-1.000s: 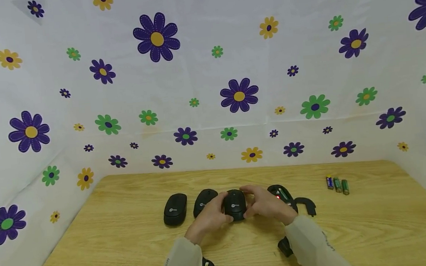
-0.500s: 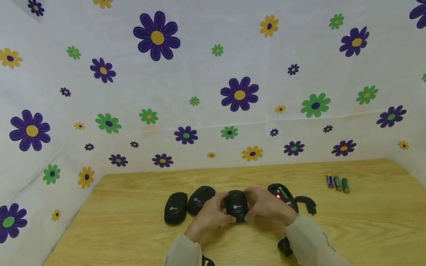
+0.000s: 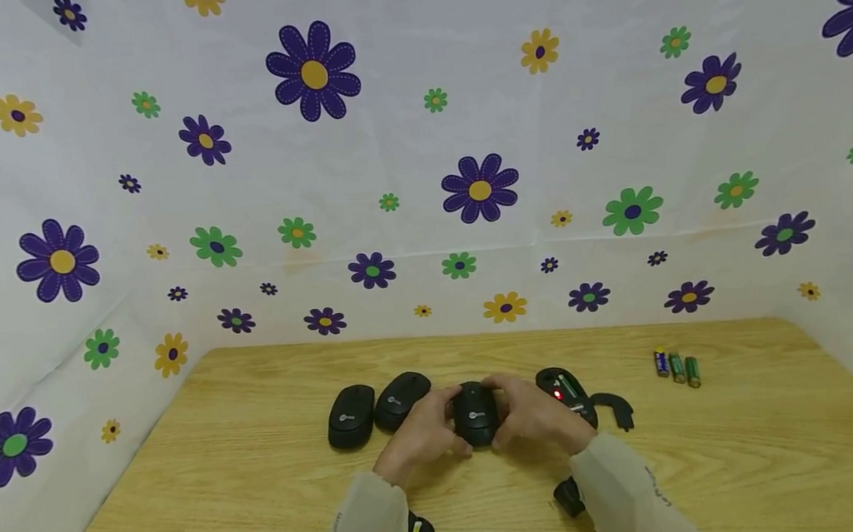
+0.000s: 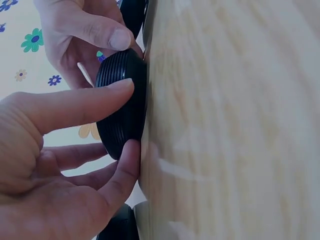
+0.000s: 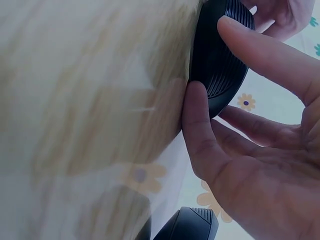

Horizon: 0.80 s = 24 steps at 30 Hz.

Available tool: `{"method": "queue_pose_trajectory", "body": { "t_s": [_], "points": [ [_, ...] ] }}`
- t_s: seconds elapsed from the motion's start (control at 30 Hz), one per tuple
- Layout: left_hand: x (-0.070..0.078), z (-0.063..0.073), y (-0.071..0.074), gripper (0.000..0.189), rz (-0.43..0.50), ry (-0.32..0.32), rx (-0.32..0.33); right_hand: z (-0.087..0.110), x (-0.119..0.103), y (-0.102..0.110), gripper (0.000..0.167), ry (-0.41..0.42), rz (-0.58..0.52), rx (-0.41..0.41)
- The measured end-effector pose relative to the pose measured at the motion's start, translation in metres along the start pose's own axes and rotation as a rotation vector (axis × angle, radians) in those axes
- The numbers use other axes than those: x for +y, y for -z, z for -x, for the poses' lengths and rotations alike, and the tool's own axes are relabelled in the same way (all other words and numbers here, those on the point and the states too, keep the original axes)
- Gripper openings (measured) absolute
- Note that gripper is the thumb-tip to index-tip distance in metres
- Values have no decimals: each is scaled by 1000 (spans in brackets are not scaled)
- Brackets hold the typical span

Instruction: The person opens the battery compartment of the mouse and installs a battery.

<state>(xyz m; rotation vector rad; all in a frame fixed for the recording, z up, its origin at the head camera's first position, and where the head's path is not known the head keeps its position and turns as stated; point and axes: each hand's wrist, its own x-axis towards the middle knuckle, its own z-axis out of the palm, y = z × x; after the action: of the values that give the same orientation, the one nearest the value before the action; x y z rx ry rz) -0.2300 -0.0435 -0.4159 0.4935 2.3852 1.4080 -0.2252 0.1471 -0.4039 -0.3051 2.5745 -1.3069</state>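
Observation:
A black computer mouse (image 3: 476,413) with a pale logo lies upright on the wooden table, with a hand at each side. On its left flank, the left hand (image 3: 426,426) grips with thumb and fingers; the left wrist view shows that thumb on the ribbed side of the mouse (image 4: 121,107). From the right, the right hand (image 3: 530,410) holds the opposite flank, its thumb and fingers spread along the edge in the right wrist view. Part of each side is hidden by fingers. Just left of the left hand sits another black mouse (image 3: 403,401).
A further black mouse (image 3: 352,418) stands at the far left of the row. Right of the hands, an overturned mouse (image 3: 566,395) shows its battery bay and a red light, beside a loose black cover (image 3: 616,410). Several batteries (image 3: 677,367) lie at the back right.
The gripped mouse has shifted slightly right and towards the person, both hands moving with it. The mouse beside the left hand has turned and slid a little left and back.

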Motion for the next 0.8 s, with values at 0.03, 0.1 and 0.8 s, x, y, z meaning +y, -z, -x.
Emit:
{"method": "queue_pose_trajectory", "body": {
  "t_s": [0.03,0.1,0.8],
  "points": [
    [0,0,0,88,-3,-13,-1,0,0,0,82,-3,-1,-3],
    [0,0,-1,87,-11,-23,3,1,-1,0,83,-6,8,-10],
    [-4,4,11,54,-5,-138,-69,7,2,19,73,3,-106,-136]
  ]
}}
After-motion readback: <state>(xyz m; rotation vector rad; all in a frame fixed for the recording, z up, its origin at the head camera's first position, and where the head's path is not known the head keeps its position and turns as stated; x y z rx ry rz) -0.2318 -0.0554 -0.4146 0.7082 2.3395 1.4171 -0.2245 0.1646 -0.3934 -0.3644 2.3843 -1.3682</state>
